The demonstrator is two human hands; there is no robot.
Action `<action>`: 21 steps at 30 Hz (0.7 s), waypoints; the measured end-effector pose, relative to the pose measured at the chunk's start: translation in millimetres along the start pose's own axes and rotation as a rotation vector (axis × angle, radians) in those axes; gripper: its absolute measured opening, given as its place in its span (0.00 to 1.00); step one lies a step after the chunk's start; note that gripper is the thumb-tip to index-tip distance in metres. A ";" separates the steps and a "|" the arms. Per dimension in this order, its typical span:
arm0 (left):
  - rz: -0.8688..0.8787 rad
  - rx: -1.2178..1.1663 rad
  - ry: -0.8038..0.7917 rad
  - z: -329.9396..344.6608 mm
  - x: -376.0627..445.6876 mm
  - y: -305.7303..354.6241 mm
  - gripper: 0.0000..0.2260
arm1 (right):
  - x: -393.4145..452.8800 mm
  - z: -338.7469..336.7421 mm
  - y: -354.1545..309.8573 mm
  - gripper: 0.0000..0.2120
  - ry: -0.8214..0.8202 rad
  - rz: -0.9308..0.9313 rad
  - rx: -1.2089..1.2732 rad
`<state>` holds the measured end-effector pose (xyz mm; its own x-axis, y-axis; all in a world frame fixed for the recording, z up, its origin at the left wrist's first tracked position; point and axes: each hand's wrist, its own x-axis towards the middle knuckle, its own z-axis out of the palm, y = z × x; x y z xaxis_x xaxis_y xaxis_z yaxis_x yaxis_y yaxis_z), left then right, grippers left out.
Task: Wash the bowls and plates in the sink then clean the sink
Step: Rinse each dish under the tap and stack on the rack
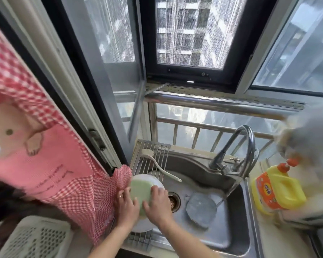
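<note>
I hold a green bowl (140, 192) between both hands, turned bottom-up over the left side of the sink (229, 237). My left hand (126, 205) grips its left edge, fingers curled over the rim, a ring on one finger. My right hand (157, 203) lies on the bowl's right side with fingers spread and bent against its underside.

The bowl sits against a white plate (147, 178) behind and beneath it; the plate rests on the wire rack (153, 151) that spans the sink's left end. A white dish brush (157, 164) lies across the far part of the rack, head to the far left, handle pointing right over the basin.

In the basin, the drain (174, 201) is just right of my right hand. A grey plate (200, 209) lies right of the drain. The tap (237, 149) stands at the far rim, its spout arching over.

A yellow detergent bottle (276, 190) with an orange cap stands on the counter to the right. A pink checked apron (45, 146) hangs at the left, beside the window frame (93, 112). A white perforated basket (35, 239) sits near left.
</note>
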<state>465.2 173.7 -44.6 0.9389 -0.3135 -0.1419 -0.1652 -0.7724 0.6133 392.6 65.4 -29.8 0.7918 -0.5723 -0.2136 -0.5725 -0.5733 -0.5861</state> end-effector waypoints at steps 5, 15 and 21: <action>0.181 0.256 0.033 7.7 0.1 -5.6 0.21 | 0.3 5.3 1.7 0.25 -0.033 0.065 0.006; 0.570 0.233 -0.345 55.7 -22.8 74.6 0.12 | -18.6 -31.2 101.2 0.08 -0.072 0.297 0.031; 0.270 0.119 -0.727 144.1 -49.9 77.8 0.13 | -26.6 -36.8 206.5 0.15 -0.318 0.467 -0.115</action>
<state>362.0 49.7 -101.8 0.4352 -0.7498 -0.4984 -0.4294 -0.6594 0.6171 245.4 -59.3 -116.4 0.4647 -0.5857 -0.6641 -0.8820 -0.3724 -0.2887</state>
